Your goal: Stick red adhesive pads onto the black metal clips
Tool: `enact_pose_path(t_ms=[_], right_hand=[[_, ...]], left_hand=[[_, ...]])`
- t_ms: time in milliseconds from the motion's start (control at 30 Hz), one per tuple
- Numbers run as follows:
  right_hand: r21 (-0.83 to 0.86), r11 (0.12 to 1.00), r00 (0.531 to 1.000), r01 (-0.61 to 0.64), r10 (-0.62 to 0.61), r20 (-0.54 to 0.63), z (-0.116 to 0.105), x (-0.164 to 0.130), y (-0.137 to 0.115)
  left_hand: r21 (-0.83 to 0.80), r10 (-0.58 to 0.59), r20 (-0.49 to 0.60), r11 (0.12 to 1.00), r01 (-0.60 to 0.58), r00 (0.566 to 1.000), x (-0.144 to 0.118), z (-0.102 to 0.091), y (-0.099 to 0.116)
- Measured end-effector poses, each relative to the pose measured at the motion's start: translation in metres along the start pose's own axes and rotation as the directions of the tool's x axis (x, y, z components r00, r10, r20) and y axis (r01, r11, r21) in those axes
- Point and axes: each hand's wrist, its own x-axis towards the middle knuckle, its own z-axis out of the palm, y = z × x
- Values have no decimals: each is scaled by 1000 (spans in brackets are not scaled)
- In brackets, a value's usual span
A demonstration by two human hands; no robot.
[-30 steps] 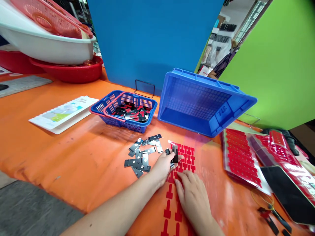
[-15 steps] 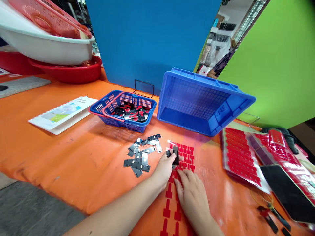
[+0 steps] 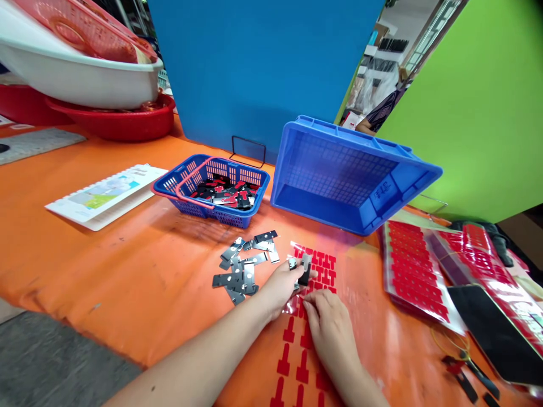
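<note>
My left hand (image 3: 280,289) is closed around a few small metal plates (image 3: 305,270), shiny and dark, held just over a clear sheet of red T-shaped stickers (image 3: 326,275). Beside it, my right hand (image 3: 330,319) pinches at the sheet with thumb and forefinger together; the fingertips partly hide what is between them. More red stickers (image 3: 283,366) run down the table below the hands. Left of my left hand lies a loose pile of metal plates (image 3: 237,278), some with a pale round spot.
A blue basket (image 3: 250,217) with a pink handle holds plates bearing red pieces. Behind my hands a blue crate (image 3: 322,217) lies on its side. Red sheets (image 3: 418,271) and a dark tablet-like slab (image 3: 496,333) are at right, a calendar (image 3: 102,198) and basins (image 3: 127,121) at left.
The plates in my left hand have tilted and now show a shiny face. My right fingers have drawn together, and the lower stickers have shifted slightly left.
</note>
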Motion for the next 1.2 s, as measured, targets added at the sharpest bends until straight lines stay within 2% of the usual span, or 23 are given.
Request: enact_pose_path(t_ms=[100, 167, 267, 367, 433, 533, 600, 833, 1000, 1200], right_hand=[[75, 995, 996, 60, -55, -73, -5, -4, -1], [186, 981, 988, 55, -28, -149, -10, -4, 1], [431, 902, 967, -23, 129, -220, -15, 0, 6], [645, 757, 936, -104, 293, -193, -18, 6, 13], [705, 695, 917, -138, 359, -175, -18, 9, 18], [719, 674, 908, -170, 392, -152, -17, 11, 24], [707, 682, 908, -187, 395, -142, -16, 11, 27], [689, 691, 936, -220, 348, -50, -14, 10, 28], [678, 702, 941, -218, 335, -44, -14, 11, 27], [592, 779, 945, -208, 316, -83, -16, 8, 26]], left_hand=[[-34, 3, -9, 999, -3, 1000, 0, 0, 1], [-41, -5, -6, 999, 5, 1000, 0, 0, 1], [-7, -46, 7, 999, 46, 999, -3, 2, 2], [38, -91, 26, 995, 90, 995, -9, 8, 2], [63, -119, 70, 991, 115, 990, -14, 13, 2], [93, -130, 156, 989, 116, 979, -19, 19, 2], [108, -137, 175, 987, 119, 975, -21, 22, 1], [118, -139, 186, 986, 118, 973, -23, 24, 1], [99, -142, 184, 987, 125, 973, -22, 22, 0], [102, -146, 186, 986, 129, 972, -23, 23, 0]])
